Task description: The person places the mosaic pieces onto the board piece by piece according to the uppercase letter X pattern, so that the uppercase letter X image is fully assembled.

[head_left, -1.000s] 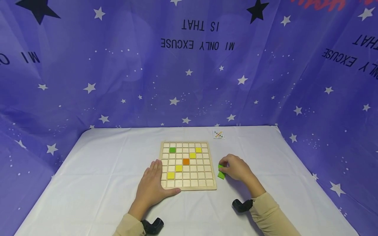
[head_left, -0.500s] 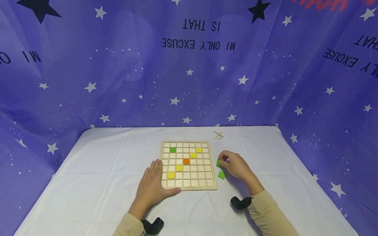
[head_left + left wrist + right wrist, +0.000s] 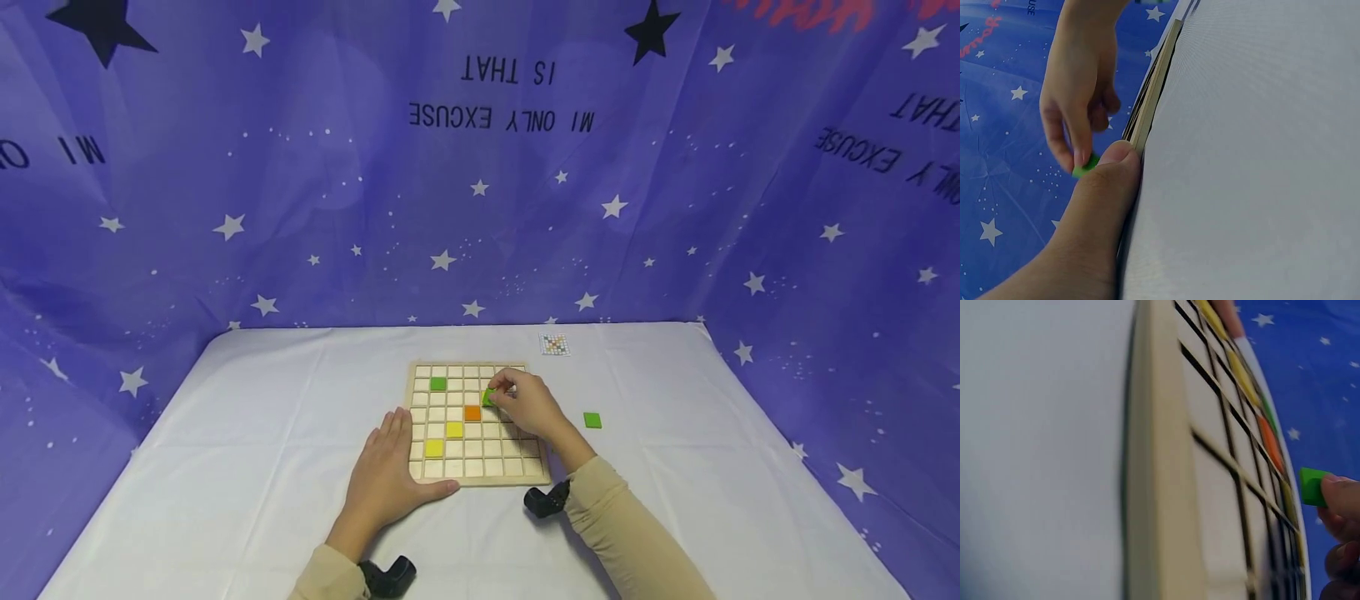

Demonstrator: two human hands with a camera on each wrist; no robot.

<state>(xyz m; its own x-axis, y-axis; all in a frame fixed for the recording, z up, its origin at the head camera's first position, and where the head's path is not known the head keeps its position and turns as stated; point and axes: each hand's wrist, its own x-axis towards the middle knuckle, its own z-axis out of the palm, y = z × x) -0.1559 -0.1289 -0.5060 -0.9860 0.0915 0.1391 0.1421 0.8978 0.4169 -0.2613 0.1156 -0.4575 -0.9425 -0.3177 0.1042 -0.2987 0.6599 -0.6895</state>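
Note:
My right hand [image 3: 528, 406] pinches a small green square tile [image 3: 489, 397] between thumb and fingertips, over the upper right part of a wooden grid board [image 3: 498, 481]. In the right wrist view the held tile [image 3: 1312, 486] shows tilted above the squares. My left hand [image 3: 384, 462] lies along the board's left edge with straight fingers, its thumb reaching along the front edge. On the board lie a darker green tile [image 3: 438, 384], an orange tile [image 3: 472, 413] and two yellow tiles, the nearer one [image 3: 434, 448] at lower left. The right hand covers the board's upper right squares.
Another green tile [image 3: 592, 420] lies on the white tablecloth [image 3: 652, 500] to the right of the board. A small card with a printed coloured grid [image 3: 554, 344] lies behind the board. A blue starry curtain [image 3: 480, 208] stands at the back and sides.
My right hand has carried a green tile leftward from beside the board to over it. A green tile formerly hidden by that hand now shows on the cloth. My left hand stays put.

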